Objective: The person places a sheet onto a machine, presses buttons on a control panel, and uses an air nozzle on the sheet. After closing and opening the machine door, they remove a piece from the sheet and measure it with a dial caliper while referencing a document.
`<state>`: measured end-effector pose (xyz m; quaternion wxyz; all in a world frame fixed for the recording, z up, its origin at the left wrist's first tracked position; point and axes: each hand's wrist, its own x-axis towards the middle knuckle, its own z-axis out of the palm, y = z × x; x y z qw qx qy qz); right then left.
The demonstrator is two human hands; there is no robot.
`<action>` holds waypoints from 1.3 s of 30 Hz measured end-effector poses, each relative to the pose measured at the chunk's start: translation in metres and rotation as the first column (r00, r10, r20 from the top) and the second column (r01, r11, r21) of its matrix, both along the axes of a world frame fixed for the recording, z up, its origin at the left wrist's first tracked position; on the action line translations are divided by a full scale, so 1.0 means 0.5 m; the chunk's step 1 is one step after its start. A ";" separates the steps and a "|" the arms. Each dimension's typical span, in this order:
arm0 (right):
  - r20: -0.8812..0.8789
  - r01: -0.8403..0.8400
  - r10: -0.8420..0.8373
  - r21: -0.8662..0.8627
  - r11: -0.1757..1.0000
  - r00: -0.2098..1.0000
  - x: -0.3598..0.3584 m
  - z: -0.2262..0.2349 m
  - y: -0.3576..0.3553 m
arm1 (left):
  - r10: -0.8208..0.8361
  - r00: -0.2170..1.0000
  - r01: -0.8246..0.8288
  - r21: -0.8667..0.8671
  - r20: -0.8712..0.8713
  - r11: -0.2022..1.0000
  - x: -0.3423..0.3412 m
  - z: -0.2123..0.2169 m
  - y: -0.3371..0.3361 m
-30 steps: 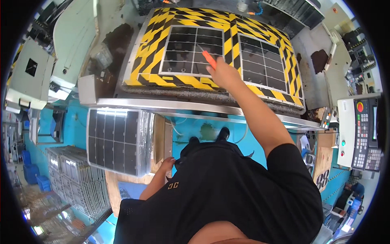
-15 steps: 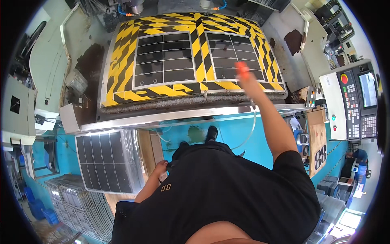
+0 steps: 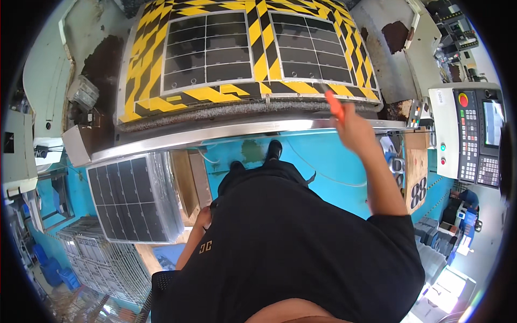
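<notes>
Nearest, a black shirt (image 3: 291, 247) is filling the lower middle, and the left hand (image 3: 203, 219) is hanging by the hip, partly hidden, so I cannot tell whether its fingers are spread or pressed together. Beyond the shirt two dark shoes are showing, the clearer one (image 3: 274, 148) standing on the blue floor (image 3: 318, 156), where a thin hose (image 3: 344, 183) is curving. Left of the legs a wooden box (image 3: 186, 183) is standing beside a film-wrapped stack (image 3: 126, 199) of dark gridded panels; further left, grey trays (image 3: 102, 258) are piling up near blue tubs (image 3: 48, 269). On the right, a wooden crate (image 3: 417, 183) is standing below the control panel (image 3: 471, 134). The right hand (image 3: 354, 129) is reaching out, its fingers closing around the handle of an orange tool (image 3: 335, 106); the tool is slanting up and left, overlapping the bed's front edge in view, and I cannot tell whether its blurred tip is touching. A metal rail (image 3: 215, 133) is running crosswise between the body and the bed (image 3: 145, 70), whose black-and-yellow tape is framing a left panel (image 3: 207, 48) and a right panel (image 3: 309, 46). Left of the bed a clear block (image 3: 84, 92) is lying.
</notes>
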<state>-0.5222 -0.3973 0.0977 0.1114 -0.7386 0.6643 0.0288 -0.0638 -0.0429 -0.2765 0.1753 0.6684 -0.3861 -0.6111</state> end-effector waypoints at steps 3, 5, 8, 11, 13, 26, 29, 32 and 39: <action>-0.011 0.013 -0.012 0.147 0.989 1.000 0.028 0.043 0.072 | -0.149 0.982 0.147 0.029 0.118 0.989 0.009 0.006 0.008; -0.100 0.143 -0.127 0.177 0.974 0.987 0.012 0.070 0.067 | -0.194 0.971 0.196 0.004 0.141 0.981 0.017 -0.029 -0.012; -0.096 0.304 -0.294 0.126 0.944 0.951 -0.042 0.122 0.036 | 0.054 0.982 -0.051 0.020 -0.180 0.999 0.026 -0.121 -0.061; -0.035 0.215 -0.214 0.026 0.976 0.976 -0.061 0.185 0.031 | 0.059 0.986 -0.029 0.187 -0.156 0.982 0.041 -0.163 -0.082; -0.064 0.128 -0.123 0.085 0.988 0.990 -0.028 0.205 0.060 | 0.058 0.962 -0.029 0.110 -0.267 0.994 0.046 -0.159 -0.080; -0.316 0.317 -0.300 0.004 0.948 0.900 -0.124 0.250 0.049 | 0.088 0.992 -0.077 0.119 -0.090 0.990 -0.023 0.080 -0.085; -0.163 0.191 -0.187 0.012 0.981 0.969 -0.052 0.237 0.056 | 0.154 0.981 -0.129 0.198 -0.117 0.972 -0.033 0.100 -0.094; 0.120 -0.184 0.169 0.123 0.975 0.978 0.069 0.205 0.060 | 0.042 0.995 -0.024 0.196 -0.089 0.980 -0.025 0.053 -0.088; 0.030 -0.301 0.301 0.169 0.938 0.953 0.275 0.129 -0.024 | 0.188 0.982 -0.179 0.175 -0.034 0.968 -0.023 -0.052 -0.036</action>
